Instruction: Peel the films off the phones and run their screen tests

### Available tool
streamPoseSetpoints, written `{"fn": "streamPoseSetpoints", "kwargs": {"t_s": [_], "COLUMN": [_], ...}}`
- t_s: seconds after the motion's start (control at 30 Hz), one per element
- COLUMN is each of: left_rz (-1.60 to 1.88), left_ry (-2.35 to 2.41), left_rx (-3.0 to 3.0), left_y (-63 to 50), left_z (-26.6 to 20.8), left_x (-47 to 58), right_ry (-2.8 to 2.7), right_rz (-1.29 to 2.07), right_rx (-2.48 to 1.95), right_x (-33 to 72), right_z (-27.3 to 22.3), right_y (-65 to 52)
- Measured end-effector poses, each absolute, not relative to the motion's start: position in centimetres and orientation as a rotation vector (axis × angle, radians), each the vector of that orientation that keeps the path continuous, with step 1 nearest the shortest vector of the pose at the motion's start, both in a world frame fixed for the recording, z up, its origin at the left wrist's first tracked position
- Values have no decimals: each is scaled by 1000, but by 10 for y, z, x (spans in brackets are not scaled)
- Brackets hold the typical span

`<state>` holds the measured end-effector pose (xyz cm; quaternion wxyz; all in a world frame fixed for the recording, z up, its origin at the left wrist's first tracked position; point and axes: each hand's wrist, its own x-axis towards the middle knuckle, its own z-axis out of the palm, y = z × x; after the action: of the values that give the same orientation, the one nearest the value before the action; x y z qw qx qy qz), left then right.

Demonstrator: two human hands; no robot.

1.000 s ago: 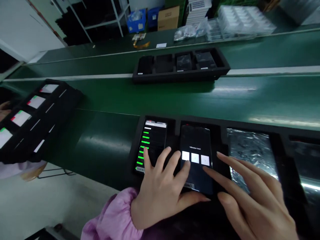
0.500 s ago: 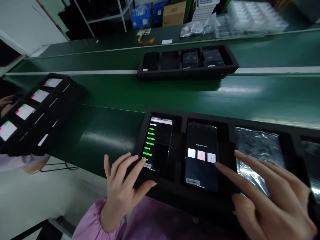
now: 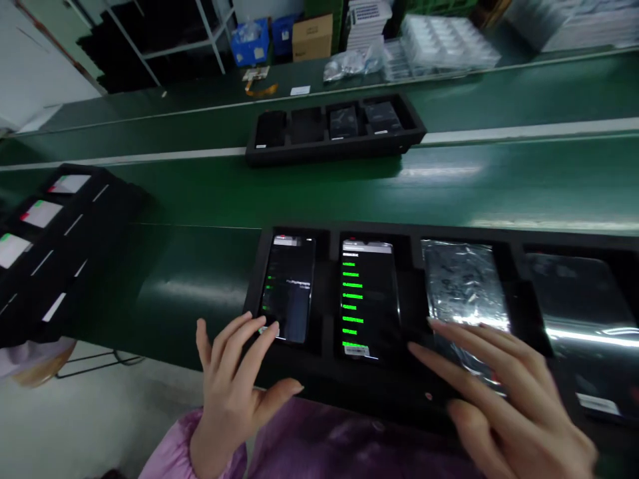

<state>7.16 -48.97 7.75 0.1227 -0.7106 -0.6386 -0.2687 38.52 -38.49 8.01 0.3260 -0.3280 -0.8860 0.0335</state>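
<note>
A black foam tray (image 3: 329,313) in front of me holds several smartphones in separate slots. My left hand (image 3: 234,379) is open, its index fingertip at the lower edge of the leftmost smartphone (image 3: 292,286), whose dark screen is in mid-transition. Beside it, a second smartphone (image 3: 372,293) shows a list of green text lines. My right hand (image 3: 504,399) is open, fingers spread, index fingertip close to that phone's lower right side. Its other fingers lie over the silvery film-wrapped phone (image 3: 466,286) in the third slot. A dark phone (image 3: 579,299) fills the slot at right.
Across the green bench (image 3: 200,199) stands another black tray (image 3: 324,152) with phones. Stacked black trays (image 3: 84,233) with white-lit screens are at left. Clear plastic trays (image 3: 444,43), a plastic bag (image 3: 352,63), a blue bin (image 3: 249,43) and a cardboard box (image 3: 312,38) sit behind.
The second phone's screen went from "Vibrator test" with three buttons to a green list. The leftmost phone's list is giving way to another screen. The view has shifted right.
</note>
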Motion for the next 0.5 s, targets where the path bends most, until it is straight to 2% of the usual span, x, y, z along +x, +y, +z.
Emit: {"fn": "streamPoseSetpoints", "kwargs": {"t_s": [0.37, 0.5], "left_rz": [-712, -837], "left_ry": [-1824, -1969], "left_rx": [-2115, -2017], "left_y": [-488, -487], "left_z": [77, 80], "left_x": [79, 58], "right_ry": [-2421, -2355], "right_rz": [-39, -8], "right_rx": [-813, -888], "right_x": [352, 398], "right_z": [87, 87], "right_y": [-382, -385]}}
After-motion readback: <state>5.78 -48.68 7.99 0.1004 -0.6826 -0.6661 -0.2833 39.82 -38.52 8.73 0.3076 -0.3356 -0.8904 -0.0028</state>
